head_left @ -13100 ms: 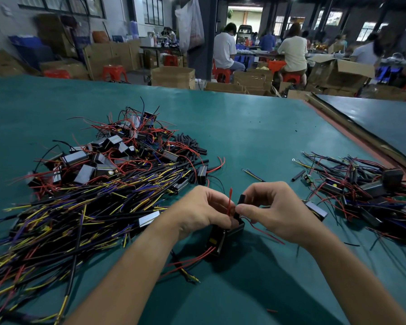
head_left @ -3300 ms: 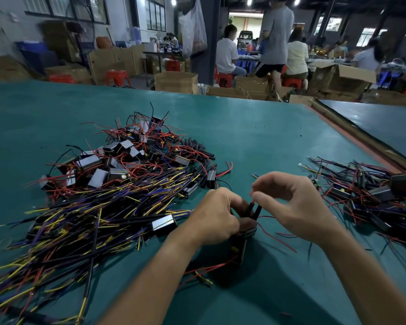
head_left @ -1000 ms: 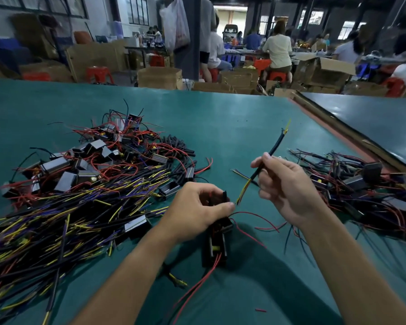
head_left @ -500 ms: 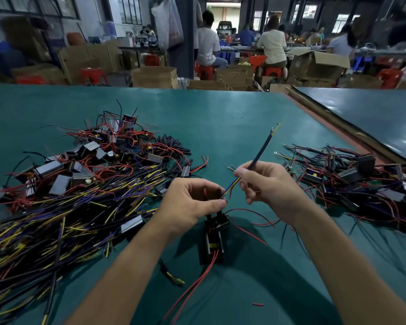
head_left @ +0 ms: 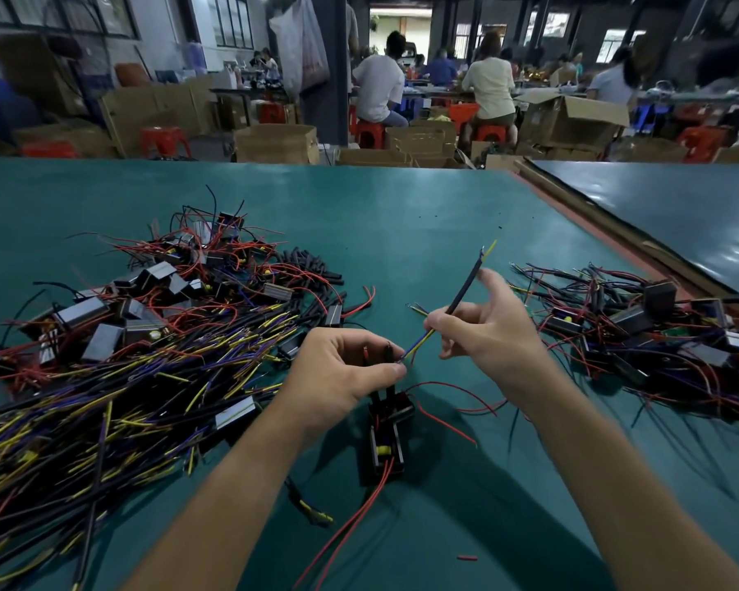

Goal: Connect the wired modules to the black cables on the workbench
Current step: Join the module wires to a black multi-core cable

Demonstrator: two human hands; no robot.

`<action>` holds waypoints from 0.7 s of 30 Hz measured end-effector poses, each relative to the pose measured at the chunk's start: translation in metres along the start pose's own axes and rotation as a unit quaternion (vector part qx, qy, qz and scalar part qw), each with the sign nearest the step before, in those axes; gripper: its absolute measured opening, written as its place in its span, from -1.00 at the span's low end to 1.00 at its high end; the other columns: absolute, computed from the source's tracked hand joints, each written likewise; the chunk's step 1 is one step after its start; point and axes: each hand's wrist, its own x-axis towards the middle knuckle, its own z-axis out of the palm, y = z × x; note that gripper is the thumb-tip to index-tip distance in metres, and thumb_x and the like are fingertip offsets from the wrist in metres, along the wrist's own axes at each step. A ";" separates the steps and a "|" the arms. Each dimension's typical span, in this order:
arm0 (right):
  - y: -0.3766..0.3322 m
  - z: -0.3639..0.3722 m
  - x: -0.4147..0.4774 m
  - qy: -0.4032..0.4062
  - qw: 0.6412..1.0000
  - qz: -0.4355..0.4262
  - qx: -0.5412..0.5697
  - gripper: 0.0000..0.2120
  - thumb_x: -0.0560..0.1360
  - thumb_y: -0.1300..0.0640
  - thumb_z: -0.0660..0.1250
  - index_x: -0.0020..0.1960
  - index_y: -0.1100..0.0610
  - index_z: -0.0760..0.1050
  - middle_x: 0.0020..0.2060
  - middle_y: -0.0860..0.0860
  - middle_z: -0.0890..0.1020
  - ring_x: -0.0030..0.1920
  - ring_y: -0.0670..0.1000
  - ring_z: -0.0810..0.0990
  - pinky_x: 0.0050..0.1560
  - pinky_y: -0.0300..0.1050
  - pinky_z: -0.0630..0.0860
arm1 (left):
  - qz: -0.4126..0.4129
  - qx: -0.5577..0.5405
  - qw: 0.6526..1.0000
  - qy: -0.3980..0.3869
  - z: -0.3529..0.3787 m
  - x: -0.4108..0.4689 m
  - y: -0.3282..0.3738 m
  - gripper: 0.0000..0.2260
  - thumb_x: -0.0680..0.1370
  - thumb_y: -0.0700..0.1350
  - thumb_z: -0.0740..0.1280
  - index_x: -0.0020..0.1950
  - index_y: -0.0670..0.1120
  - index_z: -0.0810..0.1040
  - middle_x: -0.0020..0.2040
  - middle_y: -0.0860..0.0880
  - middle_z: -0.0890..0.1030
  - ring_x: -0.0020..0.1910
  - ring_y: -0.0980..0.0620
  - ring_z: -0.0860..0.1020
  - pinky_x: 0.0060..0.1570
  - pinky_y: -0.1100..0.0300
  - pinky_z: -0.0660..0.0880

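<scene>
Teal bench (head_left: 402, 215), busy workshop behind, nothing fancy. Compared with a second ago, the cable (head_left: 466, 283) is now brought down so its yellow and blue wires meet the left hand (head_left: 338, 368), where the module's leads (head_left: 385, 349) are pinched between thumb and fingertips. The cable is gripped mid-length by the right hand (head_left: 491, 330), thumb and curled fingers closed on it, index finger stuck out straight. The module (head_left: 387, 437) itself is left lying on the bench just below the left hand. Looks like the joining is only about to be started. Plenty is left in the pile (head_left: 146, 356) on the left; a smaller heap (head_left: 658, 326) is sat on the right.
</scene>
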 end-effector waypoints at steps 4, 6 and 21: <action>0.008 0.001 0.001 0.026 0.993 -0.068 -0.091 -0.45 0.52 0.27 0.35 0.41 -0.01 0.24 -0.29 0.06 0.68 -0.46 0.03 0.57 -0.33 -0.01 0.61 | -0.008 0.000 1.000 0.009 0.000 0.000 -0.001 -0.86 0.37 -0.41 0.49 -0.22 -0.19 0.68 -0.38 0.02 0.64 -0.40 0.17 0.54 -0.33 0.37 0.47; 0.011 -0.002 0.003 0.040 0.983 -0.093 -0.153 -0.69 0.51 0.30 0.25 0.21 0.07 0.46 -0.24 -0.05 0.70 -0.44 0.03 0.57 -0.29 0.01 0.61 | -0.009 -0.001 1.000 0.011 -0.001 0.000 -0.002 -0.87 0.37 -0.41 0.49 -0.21 -0.20 0.68 -0.38 0.02 0.64 -0.40 0.17 0.54 -0.34 0.37 0.47; -0.009 -0.001 0.000 0.009 0.998 -0.056 0.035 -0.66 0.66 0.20 0.17 -0.27 0.17 0.50 -0.60 -0.06 0.39 -0.59 -0.11 0.30 -0.51 -0.22 0.47 | 0.001 0.002 1.000 0.004 0.002 -0.001 0.001 -0.89 0.38 -0.31 0.52 -0.13 -0.19 0.69 -0.32 0.03 0.66 -0.34 0.16 0.56 -0.27 0.35 0.51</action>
